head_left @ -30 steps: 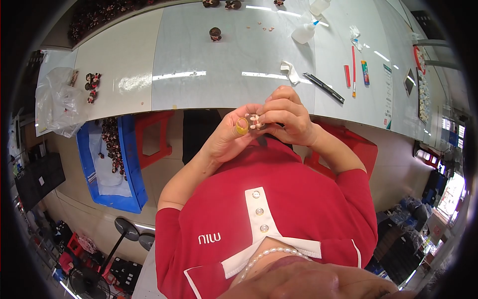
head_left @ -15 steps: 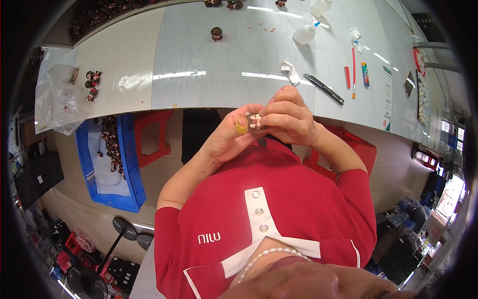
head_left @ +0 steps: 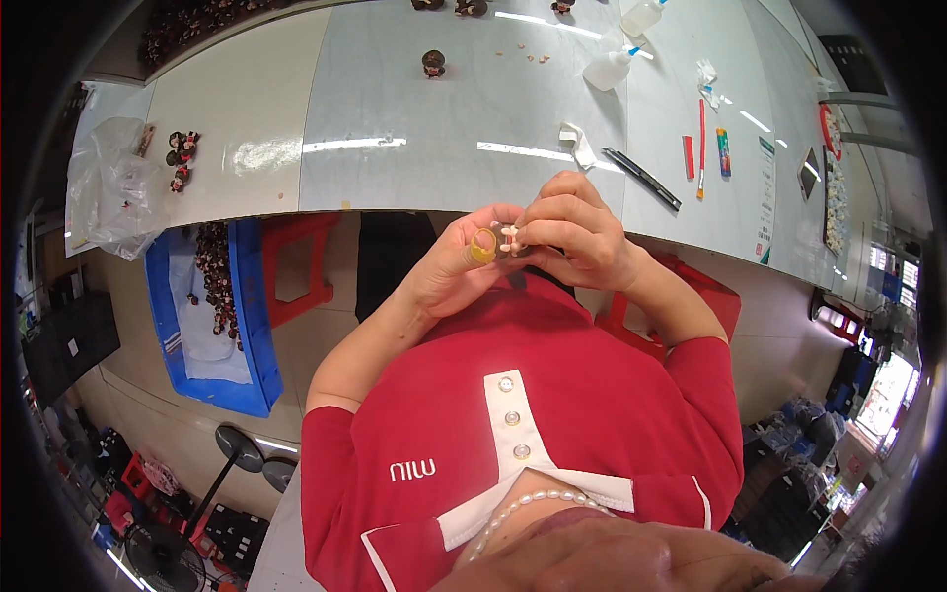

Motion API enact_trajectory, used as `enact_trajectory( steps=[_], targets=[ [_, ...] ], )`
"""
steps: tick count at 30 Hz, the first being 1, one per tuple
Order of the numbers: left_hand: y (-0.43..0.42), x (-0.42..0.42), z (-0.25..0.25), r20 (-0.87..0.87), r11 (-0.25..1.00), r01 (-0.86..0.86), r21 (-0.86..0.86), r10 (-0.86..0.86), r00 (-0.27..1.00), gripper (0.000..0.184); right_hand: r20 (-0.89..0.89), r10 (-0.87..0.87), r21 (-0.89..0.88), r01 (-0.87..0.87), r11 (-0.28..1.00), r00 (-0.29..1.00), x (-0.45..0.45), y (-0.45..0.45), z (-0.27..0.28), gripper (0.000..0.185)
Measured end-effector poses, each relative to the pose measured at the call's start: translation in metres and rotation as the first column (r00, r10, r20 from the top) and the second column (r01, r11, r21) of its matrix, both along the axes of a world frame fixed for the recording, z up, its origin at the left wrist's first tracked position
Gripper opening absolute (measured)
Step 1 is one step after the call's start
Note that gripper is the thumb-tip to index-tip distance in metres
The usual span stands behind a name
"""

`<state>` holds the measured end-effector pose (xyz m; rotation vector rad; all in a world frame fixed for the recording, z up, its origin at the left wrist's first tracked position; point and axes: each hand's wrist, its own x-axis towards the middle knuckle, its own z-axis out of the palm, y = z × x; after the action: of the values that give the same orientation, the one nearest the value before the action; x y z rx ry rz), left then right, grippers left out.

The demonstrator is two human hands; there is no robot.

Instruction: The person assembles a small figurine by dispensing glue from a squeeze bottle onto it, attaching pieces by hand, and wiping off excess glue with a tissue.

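Close in front of my chest, both hands are closed around a small doll figurine with dark and pale parts. My left hand grips it from the left, with yellow wrapping on one fingertip. From the right, the fingers of my right hand pinch at its pale part. Much of the figurine is hidden by the fingers. Beyond my hands, a similar dark-haired figurine stands on the table. Several tiny pale pieces lie to its right.
White squeeze bottles, a crumpled tissue, a black pen-like tool and a red brush lie on the table. Several figurines sit beside a plastic bag at left. Below stands a blue crate with more.
The view has shifted slightly. My hands keep nearly the same hold on the figurine, with the yellow-wrapped fingertip turned a little.
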<state>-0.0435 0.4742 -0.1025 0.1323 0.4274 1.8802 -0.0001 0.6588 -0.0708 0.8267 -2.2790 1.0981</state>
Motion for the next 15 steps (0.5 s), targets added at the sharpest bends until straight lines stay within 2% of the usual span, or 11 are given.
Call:
enact_trajectory(
  steps=[15],
  targets=[
    [0.0004,-0.0011,-0.0035,0.040,1.000,-0.010,0.008,0.009,0.999,0.065,0.052,0.013,0.025,-0.015,1.000,0.999,-0.0028,-0.0025,0.0089,0.037]
  ],
)
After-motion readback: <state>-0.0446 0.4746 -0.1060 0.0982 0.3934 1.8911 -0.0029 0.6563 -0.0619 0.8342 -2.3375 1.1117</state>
